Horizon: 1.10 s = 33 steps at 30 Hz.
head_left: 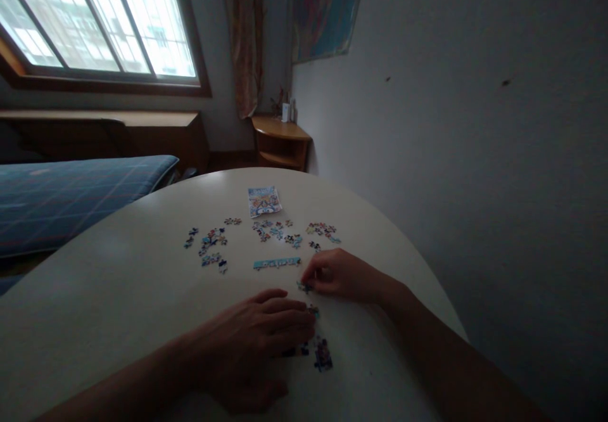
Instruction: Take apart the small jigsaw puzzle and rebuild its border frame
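My right hand [339, 274] pinches a small jigsaw puzzle piece [304, 287] at the table surface, just below the right end of a joined strip of light-blue pieces [277, 263]. Fingers stretched out, my left hand [266, 336] lies over the near part of the table. Its fingertips reach a small piece [313, 311]. Beneath and beside that hand are dark pieces [304, 348], partly covered by it. A purplish joined cluster [323, 353] lies right of them.
Loose puzzle pieces lie in groups at the left [213, 239], middle [277, 229] and right [323, 229] of the round white table [142, 270]. Behind them sits a printed picture packet [264, 201]. A wall [475, 187] runs along the right; a blue plaid mattress [85, 200] is at the left.
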### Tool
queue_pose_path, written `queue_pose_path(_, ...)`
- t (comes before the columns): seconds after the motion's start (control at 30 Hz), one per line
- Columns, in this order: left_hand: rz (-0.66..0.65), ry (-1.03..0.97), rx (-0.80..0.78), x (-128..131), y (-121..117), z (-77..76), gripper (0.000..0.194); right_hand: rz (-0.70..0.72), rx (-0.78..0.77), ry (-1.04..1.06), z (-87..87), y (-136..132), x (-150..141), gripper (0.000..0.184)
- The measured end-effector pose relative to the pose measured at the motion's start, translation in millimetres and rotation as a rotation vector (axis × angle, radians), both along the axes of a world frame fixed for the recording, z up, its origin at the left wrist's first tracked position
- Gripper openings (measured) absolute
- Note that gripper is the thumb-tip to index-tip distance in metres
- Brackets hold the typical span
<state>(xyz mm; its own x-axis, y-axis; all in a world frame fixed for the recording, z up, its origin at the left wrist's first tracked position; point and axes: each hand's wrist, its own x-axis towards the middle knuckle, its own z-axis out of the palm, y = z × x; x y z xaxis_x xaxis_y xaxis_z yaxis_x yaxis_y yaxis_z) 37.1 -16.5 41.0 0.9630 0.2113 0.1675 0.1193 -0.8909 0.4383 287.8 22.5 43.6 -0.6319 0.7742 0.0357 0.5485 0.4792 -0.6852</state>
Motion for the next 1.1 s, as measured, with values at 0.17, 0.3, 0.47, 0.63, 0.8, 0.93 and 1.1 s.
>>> queue_pose_path(0.17, 0.100, 0.011, 0.070, -2.0, 1.6, -2.6, 0.060, 0.031, -0.122, 0.010, 7.1, -3.9, 8.6, 0.015)
queue_pose_path(0.3, 0.194, 0.016, 0.091, -4.2, 4.2, -5.6, 0.063, 0.032, -0.081, -0.047, 5.1, -5.2, 6.5, 0.012)
queue_pose_path(0.47, 0.254, 0.050, 0.098, -4.6, 5.8, -6.1, 0.067, 0.044, -0.050, -0.058, 4.6, -7.4, -0.6, 0.013)
queue_pose_path(0.63, 0.258, 0.041, 0.083, -4.2, 7.2, -6.2, 0.068, 0.045, -0.027, -0.055, 6.8, -11.6, -4.6, 0.013)
queue_pose_path(0.8, 0.281, -0.005, 0.090, -6.7, 8.0, -11.0, 0.069, -0.102, 0.064, -0.098, -0.9, -0.1, 0.8, 0.012)
queue_pose_path(0.93, 0.307, -0.017, 0.089, -8.9, 8.3, -15.1, 0.071, -0.443, 0.323, -0.150, -14.1, 23.5, 11.4, 0.013)
queue_pose_path(1.1, 0.338, -0.018, 0.110, -9.3, 9.5, -18.4, 0.070, -0.673, 0.420, -0.218, -25.1, 42.5, 12.9, 0.020)
